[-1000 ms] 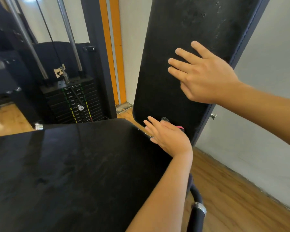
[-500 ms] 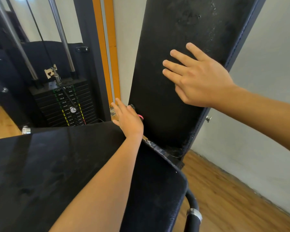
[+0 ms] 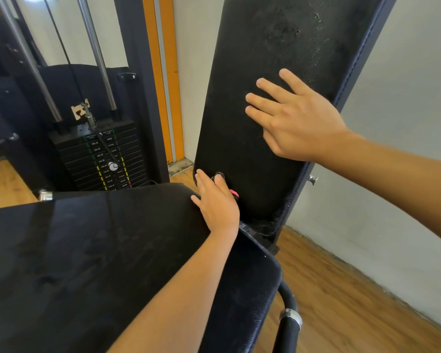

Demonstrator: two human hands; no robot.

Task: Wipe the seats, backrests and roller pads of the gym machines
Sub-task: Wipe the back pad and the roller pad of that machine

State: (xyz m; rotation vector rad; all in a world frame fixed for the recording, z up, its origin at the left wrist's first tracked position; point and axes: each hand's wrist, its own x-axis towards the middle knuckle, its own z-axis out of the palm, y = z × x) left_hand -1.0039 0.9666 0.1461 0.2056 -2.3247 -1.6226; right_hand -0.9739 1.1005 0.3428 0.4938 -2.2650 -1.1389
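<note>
Right hand (image 3: 301, 121) at 2 o'clock: palm flat on the backrest (image 3: 239, 138), fingers straight and spread, pointing toward 10. Grip wide, holds nothing.

Left hand (image 3: 218, 202) at centre, forearm coming in from 6. It lies in the gap where the seat (image 3: 99, 250) meets the bottom of the backrest. Fingers straight and close together, pointing toward 12, flat over a small black-and-pink thing (image 3: 233, 192) that shows at the fingertips and on the hand's 3 o'clock side. Grip flat, not curled; thumb hidden. Can't tell what the thing is.

Backrest: black pad, upright with a slight tilt, running from 12 down to centre. Pale specks and scuffed patches near the top; the bottom edge looks frayed.

Seat: black pad filling 6 to 9, surface glossy with faint smears.

Weight stack (image 3: 105, 159) at 10, pin knob in it, two chrome guide rods (image 3: 94, 47) rising above. Orange strip (image 3: 173, 72) on the wall at 11. Grey wall (image 3: 405, 123) at 3, wood floor (image 3: 329, 289) at 4. Black tube with chrome collar (image 3: 289, 318) at 5.
</note>
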